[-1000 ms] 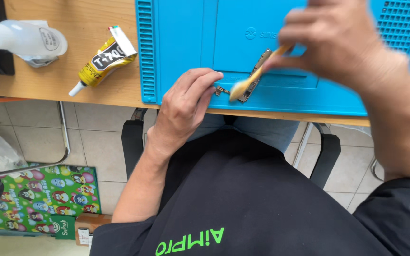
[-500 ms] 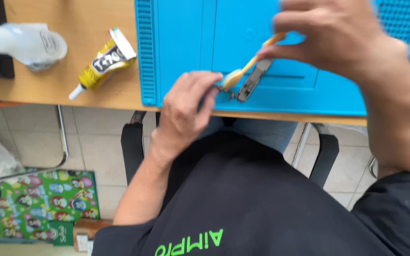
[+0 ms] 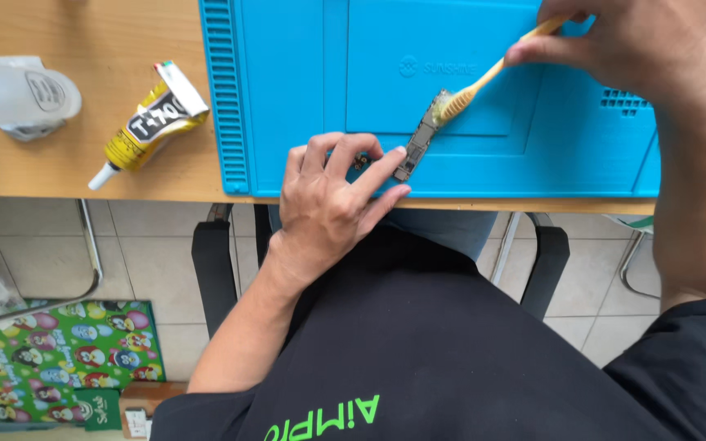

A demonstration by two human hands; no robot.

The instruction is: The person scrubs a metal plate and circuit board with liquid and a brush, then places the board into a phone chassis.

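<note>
Fingers (image 3: 386,167) of left hand (image 3: 328,204) press down on near end of narrow circuit board (image 3: 420,143), pinning it flat on blue mat (image 3: 304,98). Board lies at mat's near edge, tilted diagonally. Right hand (image 3: 639,49) fingers clenched around yellow toothbrush (image 3: 492,73) handle, bristles touching board's far end. Left of mat on wooden desk (image 3: 83,33): yellow glue tube (image 3: 145,126), then white plastic bottle (image 3: 18,94) lying on its side further left. Below the mat, person's black shirt (image 3: 451,359).

The light wooden desk (image 3: 83,98) carries a blue silicone work mat (image 3: 304,98), a yellow crumpled glue tube (image 3: 147,122) and a translucent white plastic bottle (image 3: 18,94).
</note>
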